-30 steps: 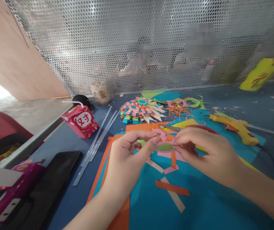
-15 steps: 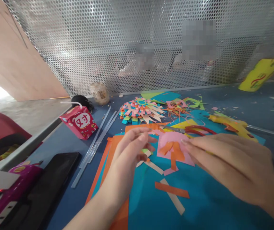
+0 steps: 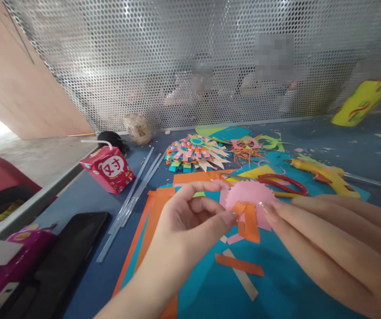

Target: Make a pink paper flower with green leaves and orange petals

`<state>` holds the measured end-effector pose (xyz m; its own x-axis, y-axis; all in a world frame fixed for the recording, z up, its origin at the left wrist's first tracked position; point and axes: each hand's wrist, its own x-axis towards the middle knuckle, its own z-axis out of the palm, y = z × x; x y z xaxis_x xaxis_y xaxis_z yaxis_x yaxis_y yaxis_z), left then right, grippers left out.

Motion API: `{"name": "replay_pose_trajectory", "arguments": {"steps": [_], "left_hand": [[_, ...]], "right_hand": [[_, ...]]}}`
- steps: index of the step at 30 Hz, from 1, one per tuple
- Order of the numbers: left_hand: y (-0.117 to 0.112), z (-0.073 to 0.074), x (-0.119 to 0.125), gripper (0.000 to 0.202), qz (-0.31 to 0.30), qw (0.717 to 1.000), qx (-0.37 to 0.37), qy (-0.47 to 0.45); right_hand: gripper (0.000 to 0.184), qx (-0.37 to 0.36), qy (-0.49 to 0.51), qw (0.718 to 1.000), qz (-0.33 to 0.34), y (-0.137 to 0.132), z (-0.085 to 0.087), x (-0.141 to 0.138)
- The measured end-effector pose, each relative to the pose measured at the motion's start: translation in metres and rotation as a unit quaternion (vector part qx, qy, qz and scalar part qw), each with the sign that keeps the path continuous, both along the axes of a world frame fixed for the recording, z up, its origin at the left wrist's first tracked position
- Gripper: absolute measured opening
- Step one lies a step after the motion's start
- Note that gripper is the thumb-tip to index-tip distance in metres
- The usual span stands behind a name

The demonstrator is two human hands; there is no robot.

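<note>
Left hand [image 3: 183, 221] pinches the pink disc [image 3: 250, 192]; right hand [image 3: 326, 239] flat, unclenched, fingertips [image 3: 268, 209] on its orange strips [image 3: 250, 221].
I'd hold steady and press lightly.

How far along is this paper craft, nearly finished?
One layered paper rosette lies finished farther back. In hand: the left hand pinches a pink disc with a few orange strips on it, and the right hand touches them with flat fingers. Compared with the rosette, the disc likely needs many more strips; loose strips lie on the blue paper.
</note>
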<state>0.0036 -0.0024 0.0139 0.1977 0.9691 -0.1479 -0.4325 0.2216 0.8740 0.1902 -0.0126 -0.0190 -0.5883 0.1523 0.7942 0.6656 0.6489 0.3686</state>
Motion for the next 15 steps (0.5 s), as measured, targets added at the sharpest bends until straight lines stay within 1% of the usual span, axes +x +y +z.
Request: {"name": "replay_pose_trajectory", "arguments": {"steps": [2,6,9,13,14,15], "left_hand": [[0.001,-0.001,0.000,0.022,-0.004,1.000,0.003,-0.005],[0.005,-0.007,-0.004,0.026,-0.041,0.999,0.008,-0.012],[0.006,-0.009,-0.006,0.028,-0.039,0.999,0.002,-0.003],[0.007,-0.008,-0.005,0.029,-0.037,0.999,0.004,-0.002],[0.007,-0.008,-0.005,0.028,-0.039,0.999,0.005,-0.004],[0.007,-0.008,-0.005,0.028,-0.042,0.999,0.007,-0.006]], "right_hand": [[0.032,-0.008,0.007,1.000,0.004,0.000,-0.001,-0.002],[0.033,-0.012,0.012,1.000,0.005,-0.001,-0.004,-0.002],[0.033,-0.007,0.017,1.000,0.001,0.000,-0.005,-0.002],[0.033,-0.008,0.033,0.999,-0.004,-0.005,-0.007,-0.004],[0.034,-0.033,0.042,0.999,-0.009,-0.008,-0.007,-0.004],[0.034,-0.075,0.055,0.996,-0.013,-0.011,-0.006,-0.004]]}}
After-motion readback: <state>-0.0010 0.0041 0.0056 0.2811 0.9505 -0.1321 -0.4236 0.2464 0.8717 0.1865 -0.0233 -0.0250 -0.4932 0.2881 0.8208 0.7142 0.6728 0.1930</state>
